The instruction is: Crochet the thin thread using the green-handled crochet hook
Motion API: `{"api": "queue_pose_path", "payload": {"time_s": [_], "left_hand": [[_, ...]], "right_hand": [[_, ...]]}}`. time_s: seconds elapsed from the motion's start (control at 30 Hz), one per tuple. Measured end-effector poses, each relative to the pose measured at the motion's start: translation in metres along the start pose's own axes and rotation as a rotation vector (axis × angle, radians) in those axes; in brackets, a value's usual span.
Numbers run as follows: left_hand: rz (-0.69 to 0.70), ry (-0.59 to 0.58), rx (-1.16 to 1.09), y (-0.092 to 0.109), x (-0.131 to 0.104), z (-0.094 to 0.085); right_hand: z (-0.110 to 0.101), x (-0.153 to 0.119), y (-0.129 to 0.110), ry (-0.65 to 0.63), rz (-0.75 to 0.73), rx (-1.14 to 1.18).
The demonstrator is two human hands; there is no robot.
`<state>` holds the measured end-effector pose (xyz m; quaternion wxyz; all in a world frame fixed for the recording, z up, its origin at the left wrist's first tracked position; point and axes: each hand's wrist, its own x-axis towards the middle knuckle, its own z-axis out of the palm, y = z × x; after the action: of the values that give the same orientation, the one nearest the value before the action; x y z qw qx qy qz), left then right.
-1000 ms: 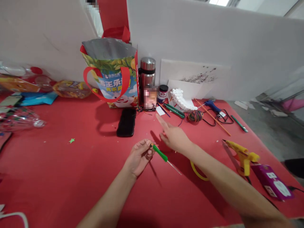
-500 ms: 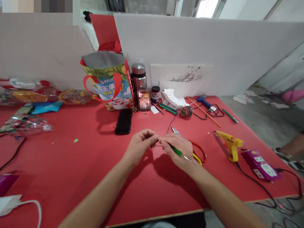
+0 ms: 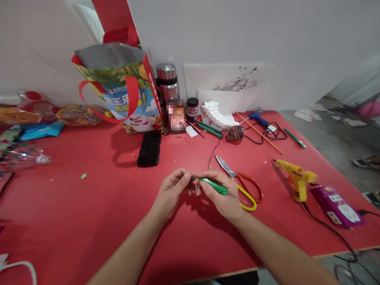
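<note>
My right hand is closed around a crochet hook with a green handle, its metal shaft pointing back toward my wrist. My left hand pinches something small and thin, perhaps yarn, at the fingertips; it is too small to make out. Both hands' fingertips nearly meet above the red table. A dark strand runs from the multicoloured yarn ball toward my hands. Scissors with red and yellow handles lie just right of my right hand.
A black phone, a colourful bag, a steel flask and a dark jar stand or lie behind. A white beaded piece is nearby. At right are a yellow glue gun and a purple box.
The view has shifted closer and downward. My right hand has lowered slightly, showing more of the green handle, and the scissors are more fully visible.
</note>
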<state>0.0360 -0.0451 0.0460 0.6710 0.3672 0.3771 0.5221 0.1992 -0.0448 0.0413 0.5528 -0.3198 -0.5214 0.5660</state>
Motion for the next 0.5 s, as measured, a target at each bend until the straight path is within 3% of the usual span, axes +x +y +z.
{"api": "queue_pose_path", "payload": {"time_s": [0.4, 0.5], "left_hand": [[0.063, 0.054, -0.040, -0.0045, -0.0015, -0.0047], [0.081, 0.059, -0.039, -0.0032, -0.0029, -0.0047]], "right_hand": [[-0.0033, -0.0043, 0.0073, -0.037, 0.005, -0.080], [-0.0044, -0.0027, 0.0052, -0.027, -0.064, -0.084]]}}
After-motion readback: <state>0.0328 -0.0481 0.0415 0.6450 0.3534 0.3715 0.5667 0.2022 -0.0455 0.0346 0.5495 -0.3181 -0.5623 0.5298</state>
